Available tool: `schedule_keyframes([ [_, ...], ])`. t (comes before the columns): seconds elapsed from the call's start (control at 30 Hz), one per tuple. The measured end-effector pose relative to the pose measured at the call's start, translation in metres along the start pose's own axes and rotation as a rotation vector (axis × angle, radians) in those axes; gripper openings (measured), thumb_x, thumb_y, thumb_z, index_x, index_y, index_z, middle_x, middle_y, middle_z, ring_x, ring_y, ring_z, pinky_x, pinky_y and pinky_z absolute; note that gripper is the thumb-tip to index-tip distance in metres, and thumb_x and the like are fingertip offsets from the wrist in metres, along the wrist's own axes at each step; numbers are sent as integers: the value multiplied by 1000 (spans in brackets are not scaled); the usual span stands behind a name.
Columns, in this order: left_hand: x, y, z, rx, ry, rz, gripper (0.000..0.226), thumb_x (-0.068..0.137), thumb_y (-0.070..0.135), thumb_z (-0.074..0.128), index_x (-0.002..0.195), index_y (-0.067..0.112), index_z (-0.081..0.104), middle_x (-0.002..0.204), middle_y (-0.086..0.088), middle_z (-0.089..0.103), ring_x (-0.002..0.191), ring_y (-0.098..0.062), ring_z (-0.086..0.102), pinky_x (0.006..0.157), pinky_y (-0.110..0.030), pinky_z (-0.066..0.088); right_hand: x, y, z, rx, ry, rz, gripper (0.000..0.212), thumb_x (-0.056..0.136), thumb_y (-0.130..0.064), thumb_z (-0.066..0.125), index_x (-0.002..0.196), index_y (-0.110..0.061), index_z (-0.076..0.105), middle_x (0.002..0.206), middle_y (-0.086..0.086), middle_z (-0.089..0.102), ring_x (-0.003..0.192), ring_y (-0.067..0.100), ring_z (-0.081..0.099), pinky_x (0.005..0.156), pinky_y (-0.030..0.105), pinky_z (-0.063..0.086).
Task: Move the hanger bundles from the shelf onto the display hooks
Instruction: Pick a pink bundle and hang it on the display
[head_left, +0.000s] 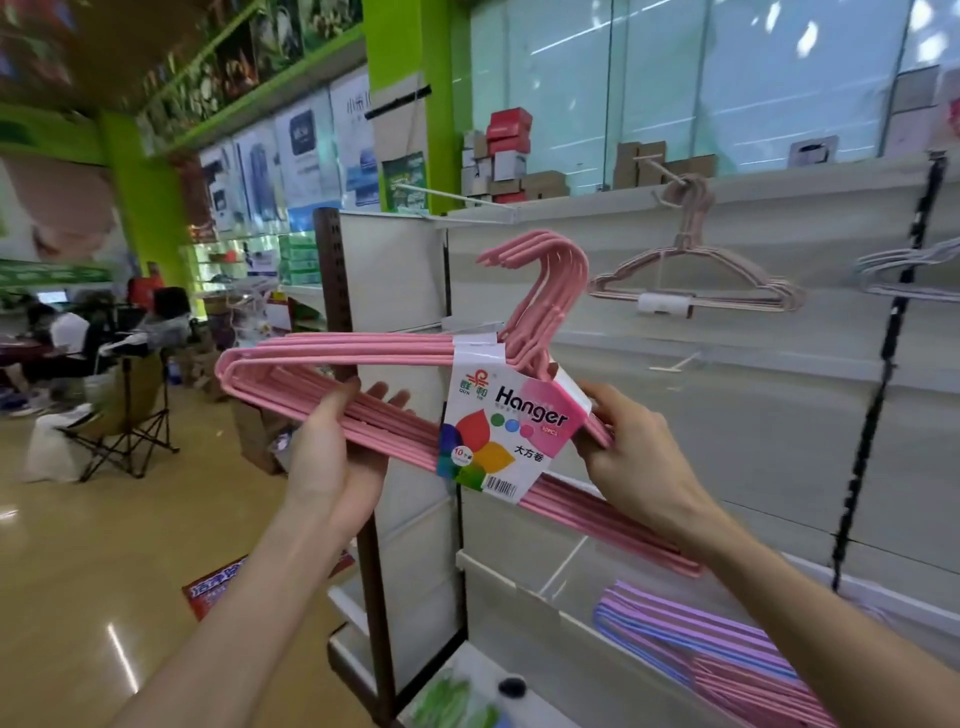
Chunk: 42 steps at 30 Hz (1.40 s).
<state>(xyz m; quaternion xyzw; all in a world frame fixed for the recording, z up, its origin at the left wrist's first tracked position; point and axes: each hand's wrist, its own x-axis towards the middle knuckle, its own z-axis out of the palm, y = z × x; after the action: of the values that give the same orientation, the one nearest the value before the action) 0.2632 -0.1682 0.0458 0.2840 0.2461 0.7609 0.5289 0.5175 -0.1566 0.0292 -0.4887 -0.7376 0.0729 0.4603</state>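
I hold a pink hanger bundle (363, 353) with a "Hanger" paper label (511, 426) in front of the shelving. My left hand (337, 457) supports its lower bars from beneath, fingers curled up behind them. My right hand (631, 457) pinches the bars just right of the label. The bundle's hooks point up and left. A pale pink bundle (696, 283) hangs on a display hook (667, 174) at the upper right. More bundles, purple, blue and pink (727, 654), lie on the lower shelf (519, 587).
A grey-white hanger bundle (904, 270) hangs at the far right. A bare hook (675, 364) sticks out of the back panel mid-height. A brown perforated upright (332, 291) ends the shelving. Folding chairs and seated people are at the left, across the floor.
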Motion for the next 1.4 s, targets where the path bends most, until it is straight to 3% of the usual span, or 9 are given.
schedule_keyframes([
  [0.13,61,8,-10,14,-9,11,13,101,16,51,113,13,54,110,-15,61,120,-37,63,104,-53,48,49,6,42,33,15,-26,44,89,-16,52,123,-43,52,88,-17,70,80,25,61,75,51,54],
  [0.43,186,20,-14,8,-80,26,22,98,11,54,119,10,49,97,-14,63,122,-40,61,104,-55,48,157,22,99,39,89,-36,46,90,-13,59,122,-44,52,84,-20,69,83,24,64,74,48,55],
  [0.57,225,20,-11,8,-88,25,37,97,12,56,133,7,48,115,-18,61,116,-38,65,102,-54,50,186,28,114,25,97,-11,43,91,-9,57,126,-34,56,82,-10,70,78,24,63,71,46,55],
  [0.7,262,20,-2,1,-127,-7,23,99,13,55,122,11,52,118,-18,58,115,-37,65,102,-53,50,218,32,118,22,109,4,41,92,-6,54,128,-25,59,71,-12,63,66,16,55,67,41,50],
  [0.97,348,24,16,-69,-215,-146,46,96,21,60,138,12,45,129,-27,58,111,-42,65,94,-56,54,275,41,120,-102,190,43,39,92,-11,55,123,-35,58,72,-9,65,70,24,59,71,47,54],
  [1.1,394,24,27,-105,-233,-229,39,97,22,59,132,8,51,134,-26,55,116,-40,61,94,-55,53,304,49,121,-170,239,99,33,92,-18,56,114,-43,56,74,-13,66,72,22,62,73,49,56],
  [1.2,426,20,36,-165,-217,-284,19,96,13,57,114,9,54,121,-19,54,124,-34,57,95,-58,52,327,49,120,-213,250,123,27,93,-20,59,112,-39,59,78,-10,67,72,22,62,73,48,56],
  [1.33,467,7,45,-184,-240,-362,5,95,4,49,96,8,52,104,-16,52,110,-31,57,101,-58,48,353,47,120,-315,262,170,29,93,-19,57,117,-35,61,71,-11,62,70,22,59,72,46,56],
  [1.4,488,-1,46,-184,-271,-393,9,94,2,49,100,7,52,111,-17,54,116,-32,59,100,-57,49,364,46,121,-345,270,182,35,93,-17,56,120,-37,62,69,-14,59,67,19,56,70,45,55],
])
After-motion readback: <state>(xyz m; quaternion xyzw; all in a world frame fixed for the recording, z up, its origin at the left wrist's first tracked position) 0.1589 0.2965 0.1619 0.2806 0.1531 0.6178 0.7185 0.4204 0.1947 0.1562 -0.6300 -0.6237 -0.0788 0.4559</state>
